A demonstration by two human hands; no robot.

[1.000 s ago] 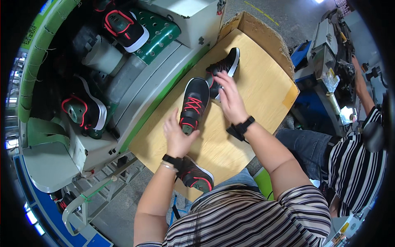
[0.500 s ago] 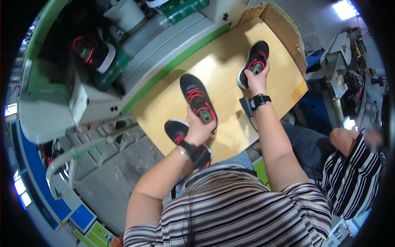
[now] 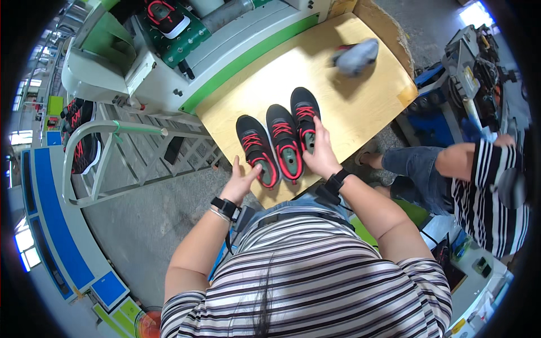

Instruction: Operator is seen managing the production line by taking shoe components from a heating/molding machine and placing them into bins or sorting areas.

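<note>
Three black running shoes with red laces and red collar trim stand side by side on a light wood table, toes pointing away from me. My left hand [image 3: 242,182] is at the heel of the left shoe [image 3: 253,138], thumb at its opening and fingers along its outer side. With the thumb at the collar and fingers on the outer side, my right hand [image 3: 321,152] grips the right shoe [image 3: 304,102]. Between them the middle shoe [image 3: 280,125] is untouched by either hand. A blurred grey thing [image 3: 359,57] with a dark and red edge shows above the table's far right.
The wood tabletop [image 3: 242,87] borders a machine with a green edge strip [image 3: 248,66]. Another black and red shoe [image 3: 169,21] sits on that machine. A metal rack [image 3: 121,160] stands left, with shoes [image 3: 84,141] beyond. A person in stripes [image 3: 490,191] is at my right.
My right hand has brought its shoe from the far right to beside the other two. My left hand now rests at the leftmost shoe. The blurred grey thing has appeared at the far right.
</note>
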